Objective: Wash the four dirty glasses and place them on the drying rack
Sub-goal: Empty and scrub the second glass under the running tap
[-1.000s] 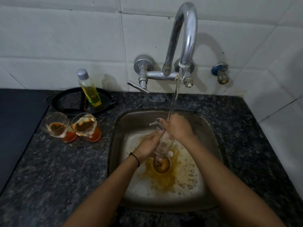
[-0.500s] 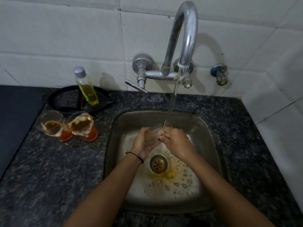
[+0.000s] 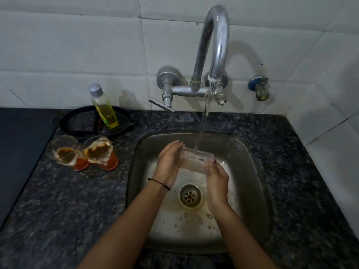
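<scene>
A person holds a glass (image 3: 196, 159) on its side over a steel sink (image 3: 136, 191), under water (image 3: 204, 121) running from a curved tap (image 3: 217, 45). The stream strikes the upper side of the glass about midway along it. The left hand (image 3: 169, 160) cups the glass's left end, fingers curled up round it. The right hand (image 3: 216, 176) grips the right end, fingertips wrapped over the top. The glass hangs above the basin, behind the drain (image 3: 190, 195), touching neither floor nor wall of the sink. Brownish water and bubbles lie in the basin around the drain. A thin black band (image 3: 159, 182) circles the left wrist.

On the dark speckled counter (image 3: 68, 200) left of the sink stand two more glasses, touching or nearly so: the left glass (image 3: 65, 152) and the right glass (image 3: 99, 150). Both are smeared with brown and white residue and show an orange-red base. Just behind them sits a black pan (image 3: 81, 121), and in it a clear bottle (image 3: 104, 109) of yellow liquid with a grey cap, leaning slightly. A small valve (image 3: 259, 88) sticks out of the white tiled wall (image 3: 77, 55) right of the tap.
</scene>
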